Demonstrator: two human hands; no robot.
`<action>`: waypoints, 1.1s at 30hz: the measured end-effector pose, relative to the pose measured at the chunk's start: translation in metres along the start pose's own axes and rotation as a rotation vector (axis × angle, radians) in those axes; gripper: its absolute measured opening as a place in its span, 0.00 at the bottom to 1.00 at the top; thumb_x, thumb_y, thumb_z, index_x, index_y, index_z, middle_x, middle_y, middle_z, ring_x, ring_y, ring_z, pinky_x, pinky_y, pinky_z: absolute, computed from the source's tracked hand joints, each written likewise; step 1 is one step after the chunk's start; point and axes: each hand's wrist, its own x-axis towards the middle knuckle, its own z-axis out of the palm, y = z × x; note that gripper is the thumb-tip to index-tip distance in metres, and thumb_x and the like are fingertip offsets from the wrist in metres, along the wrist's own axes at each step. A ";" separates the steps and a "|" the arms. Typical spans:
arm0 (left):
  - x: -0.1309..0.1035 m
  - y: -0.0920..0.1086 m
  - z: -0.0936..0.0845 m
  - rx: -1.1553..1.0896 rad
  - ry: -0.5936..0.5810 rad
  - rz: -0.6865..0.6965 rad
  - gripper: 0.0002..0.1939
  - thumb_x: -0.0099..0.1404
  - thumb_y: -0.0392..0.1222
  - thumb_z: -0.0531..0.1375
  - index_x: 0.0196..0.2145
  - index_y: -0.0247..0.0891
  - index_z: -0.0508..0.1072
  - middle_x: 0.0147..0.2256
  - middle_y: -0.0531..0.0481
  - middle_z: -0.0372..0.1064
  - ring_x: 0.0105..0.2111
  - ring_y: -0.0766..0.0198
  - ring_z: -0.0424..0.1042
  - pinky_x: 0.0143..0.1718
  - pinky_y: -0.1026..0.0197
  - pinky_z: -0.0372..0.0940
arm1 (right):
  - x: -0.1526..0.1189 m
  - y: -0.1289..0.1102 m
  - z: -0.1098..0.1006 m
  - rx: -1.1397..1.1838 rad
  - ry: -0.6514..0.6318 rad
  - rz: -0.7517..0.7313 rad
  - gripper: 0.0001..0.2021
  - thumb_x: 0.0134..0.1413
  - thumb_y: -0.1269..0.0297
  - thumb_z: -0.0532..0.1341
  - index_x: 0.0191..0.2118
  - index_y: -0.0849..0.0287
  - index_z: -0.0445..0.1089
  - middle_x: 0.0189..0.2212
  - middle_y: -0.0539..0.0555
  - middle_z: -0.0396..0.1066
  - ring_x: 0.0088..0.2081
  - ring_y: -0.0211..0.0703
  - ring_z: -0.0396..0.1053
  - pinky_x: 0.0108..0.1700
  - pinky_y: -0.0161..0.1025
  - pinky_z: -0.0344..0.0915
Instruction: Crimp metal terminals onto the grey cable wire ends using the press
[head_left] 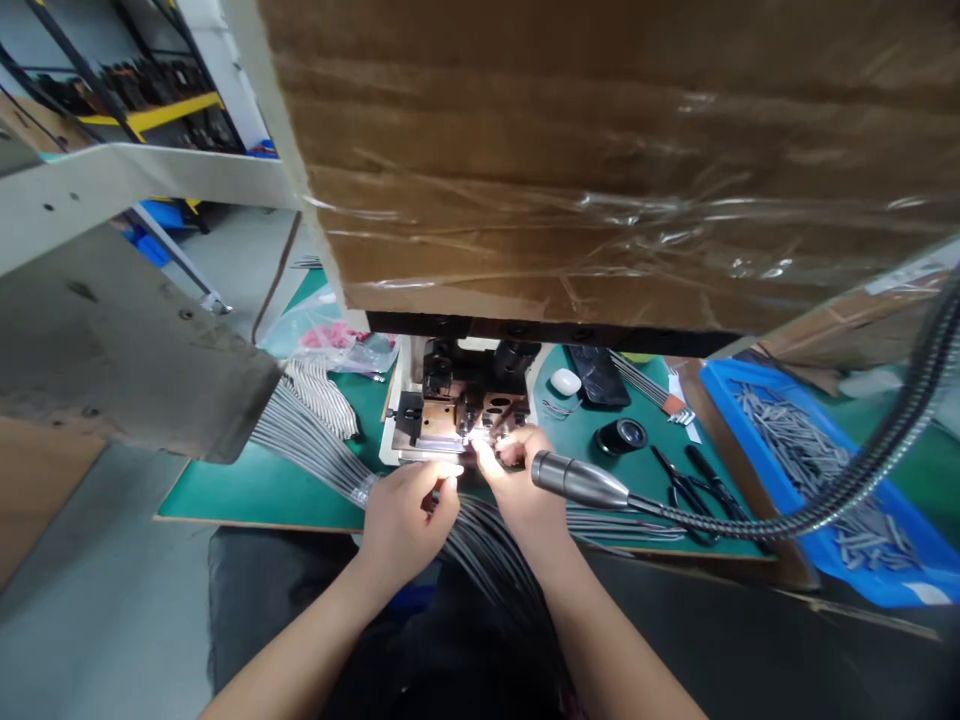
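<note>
My left hand (411, 512) is closed in a pinch in front of the bench machine (439, 415); whatever is between thumb and forefinger is too small to make out. My right hand (523, 482) reaches into the lit working area of that machine, fingers bent together at its metal tooling (472, 405). What those fingertips grip is lost in the glare. A bundle of grey cables (319, 450) runs from the left toward my left hand. More grey cables (487, 545) hang below and between my wrists, over my lap.
A gooseneck lamp (577, 480) crosses from the right, close to my right hand. Cardboard (600, 180) covered in tape hangs overhead. On the green bench (225, 490) lie pliers (682, 490), a black round container (621, 436) and a white mouse-shaped object (565, 382). A blue tray (795, 420) holds grey pieces.
</note>
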 end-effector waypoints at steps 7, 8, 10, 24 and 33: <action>-0.003 -0.005 0.002 0.088 0.015 0.157 0.08 0.69 0.35 0.57 0.39 0.37 0.77 0.35 0.48 0.79 0.36 0.59 0.77 0.39 0.59 0.67 | 0.001 -0.010 -0.003 0.039 -0.098 0.062 0.11 0.57 0.61 0.65 0.29 0.55 0.62 0.24 0.45 0.64 0.27 0.38 0.63 0.30 0.36 0.61; -0.004 -0.006 0.001 0.117 0.016 0.193 0.08 0.68 0.35 0.57 0.39 0.37 0.77 0.35 0.48 0.79 0.36 0.58 0.77 0.41 0.58 0.68 | -0.005 -0.009 -0.006 0.033 -0.085 -0.008 0.07 0.57 0.63 0.64 0.32 0.55 0.65 0.26 0.47 0.67 0.29 0.40 0.65 0.32 0.38 0.63; -0.005 -0.007 0.001 0.173 0.009 0.255 0.07 0.68 0.36 0.58 0.40 0.37 0.77 0.35 0.47 0.79 0.37 0.56 0.77 0.42 0.57 0.67 | -0.020 -0.001 -0.016 -0.004 -0.062 -0.191 0.02 0.57 0.67 0.62 0.37 0.55 0.69 0.30 0.51 0.72 0.33 0.43 0.69 0.37 0.40 0.67; 0.015 0.062 0.067 0.308 -0.515 0.545 0.15 0.69 0.31 0.56 0.52 0.32 0.73 0.39 0.42 0.75 0.41 0.50 0.73 0.46 0.50 0.68 | -0.116 0.047 -0.078 0.036 -0.119 -0.221 0.29 0.52 0.75 0.59 0.62 0.62 0.62 0.53 0.66 0.70 0.57 0.54 0.68 0.58 0.55 0.70; 0.024 0.081 0.083 0.562 -0.621 0.519 0.11 0.71 0.32 0.52 0.35 0.36 0.73 0.34 0.41 0.72 0.36 0.49 0.72 0.37 0.53 0.65 | -0.132 0.041 -0.085 0.174 -0.104 -0.067 0.23 0.52 0.74 0.58 0.55 0.56 0.69 0.52 0.62 0.72 0.56 0.52 0.69 0.59 0.54 0.68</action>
